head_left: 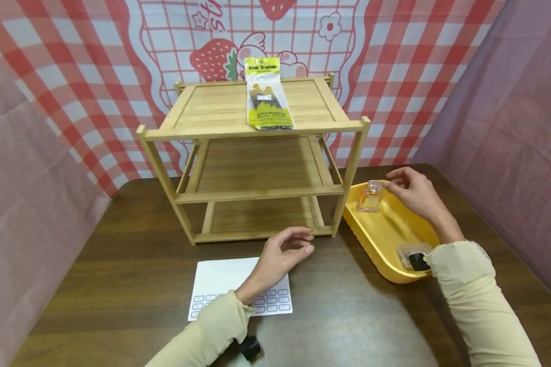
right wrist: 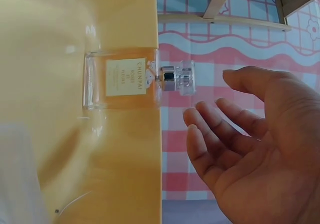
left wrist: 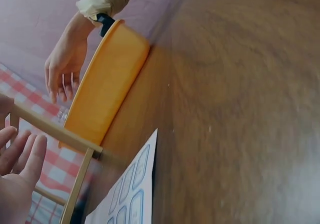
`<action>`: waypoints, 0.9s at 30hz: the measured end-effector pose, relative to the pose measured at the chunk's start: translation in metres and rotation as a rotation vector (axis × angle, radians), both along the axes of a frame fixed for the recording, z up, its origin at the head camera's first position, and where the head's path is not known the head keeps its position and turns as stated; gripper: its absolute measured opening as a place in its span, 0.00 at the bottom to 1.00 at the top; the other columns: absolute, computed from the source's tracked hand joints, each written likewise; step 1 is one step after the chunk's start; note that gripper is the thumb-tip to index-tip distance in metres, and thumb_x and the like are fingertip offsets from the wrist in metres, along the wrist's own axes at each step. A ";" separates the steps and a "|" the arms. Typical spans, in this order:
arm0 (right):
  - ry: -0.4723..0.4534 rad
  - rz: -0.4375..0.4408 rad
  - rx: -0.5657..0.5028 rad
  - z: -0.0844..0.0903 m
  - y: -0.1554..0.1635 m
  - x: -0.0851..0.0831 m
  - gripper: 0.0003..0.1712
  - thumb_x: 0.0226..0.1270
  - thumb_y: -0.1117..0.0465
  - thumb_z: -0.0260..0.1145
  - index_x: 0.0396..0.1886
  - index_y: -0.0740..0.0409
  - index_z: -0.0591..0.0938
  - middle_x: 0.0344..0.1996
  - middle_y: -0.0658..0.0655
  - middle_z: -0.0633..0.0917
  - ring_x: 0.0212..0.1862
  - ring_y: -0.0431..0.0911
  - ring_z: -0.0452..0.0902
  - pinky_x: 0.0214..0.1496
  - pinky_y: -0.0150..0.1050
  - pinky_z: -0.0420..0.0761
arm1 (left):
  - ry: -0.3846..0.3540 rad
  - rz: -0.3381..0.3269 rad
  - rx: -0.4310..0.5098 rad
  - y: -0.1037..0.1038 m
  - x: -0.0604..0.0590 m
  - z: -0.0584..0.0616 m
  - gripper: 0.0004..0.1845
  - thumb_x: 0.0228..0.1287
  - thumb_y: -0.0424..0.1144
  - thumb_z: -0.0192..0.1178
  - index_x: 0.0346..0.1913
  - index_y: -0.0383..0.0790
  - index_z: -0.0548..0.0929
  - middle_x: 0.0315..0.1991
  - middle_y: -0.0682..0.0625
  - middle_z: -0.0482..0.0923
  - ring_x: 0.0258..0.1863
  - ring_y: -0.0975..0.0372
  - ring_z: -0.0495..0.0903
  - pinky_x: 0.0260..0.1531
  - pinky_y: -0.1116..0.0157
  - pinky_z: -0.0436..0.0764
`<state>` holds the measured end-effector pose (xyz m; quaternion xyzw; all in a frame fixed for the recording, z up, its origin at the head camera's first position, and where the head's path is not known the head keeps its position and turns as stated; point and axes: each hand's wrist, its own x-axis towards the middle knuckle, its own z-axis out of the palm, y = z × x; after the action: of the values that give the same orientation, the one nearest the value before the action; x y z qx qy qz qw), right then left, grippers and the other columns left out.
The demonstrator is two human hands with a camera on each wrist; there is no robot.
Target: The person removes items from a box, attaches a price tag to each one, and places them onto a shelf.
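A glass perfume bottle (head_left: 369,198) with orange-pink liquid and a clear cap stands upright at the far end of the yellow tray (head_left: 380,243). Just beside its cap is my right hand (head_left: 415,193), thumb and fingers apart and loosely bent. The right wrist view shows a gap between those fingers and the bottle (right wrist: 122,79). My left hand (head_left: 277,260) hovers in front of the wooden shelf, partly covering a white sheet of labels (head_left: 229,275). Its fingers are loosely bent and hold nothing.
A three-tier wooden shelf (head_left: 252,193) stands at the back, with a pack of artist brushes (head_left: 268,97) on its top board. A clear plastic box (head_left: 410,252) lies at the tray's near end, partly behind the right wrist's black camera. Checked cloth (head_left: 395,76) hangs behind.
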<state>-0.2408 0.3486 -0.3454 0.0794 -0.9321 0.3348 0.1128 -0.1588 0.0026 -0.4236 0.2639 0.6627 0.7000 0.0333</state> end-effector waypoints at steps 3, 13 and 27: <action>-0.023 0.018 0.015 -0.003 0.003 -0.002 0.23 0.78 0.56 0.64 0.59 0.72 0.77 0.47 0.70 0.83 0.43 0.53 0.75 0.36 0.27 0.72 | -0.009 -0.001 -0.016 0.005 0.001 0.000 0.22 0.71 0.28 0.64 0.64 0.24 0.77 0.56 0.29 0.80 0.54 0.48 0.81 0.54 0.62 0.83; -0.091 0.052 0.029 -0.013 0.008 -0.006 0.23 0.78 0.56 0.64 0.59 0.71 0.76 0.48 0.71 0.81 0.45 0.59 0.78 0.35 0.31 0.77 | -0.023 -0.012 -0.031 0.018 0.002 -0.001 0.23 0.72 0.30 0.64 0.66 0.28 0.76 0.57 0.32 0.81 0.54 0.54 0.83 0.53 0.63 0.82; -0.144 0.097 0.066 -0.023 0.010 -0.013 0.25 0.76 0.61 0.66 0.61 0.77 0.72 0.49 0.76 0.81 0.51 0.67 0.80 0.38 0.31 0.77 | -0.106 -0.012 0.023 0.043 0.003 -0.005 0.26 0.70 0.27 0.64 0.68 0.27 0.73 0.57 0.29 0.80 0.51 0.55 0.85 0.48 0.70 0.82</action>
<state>-0.2539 0.3582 -0.3683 0.1037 -0.9434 0.3140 0.0265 -0.1559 0.0459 -0.4286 0.2310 0.6503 0.7203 0.0697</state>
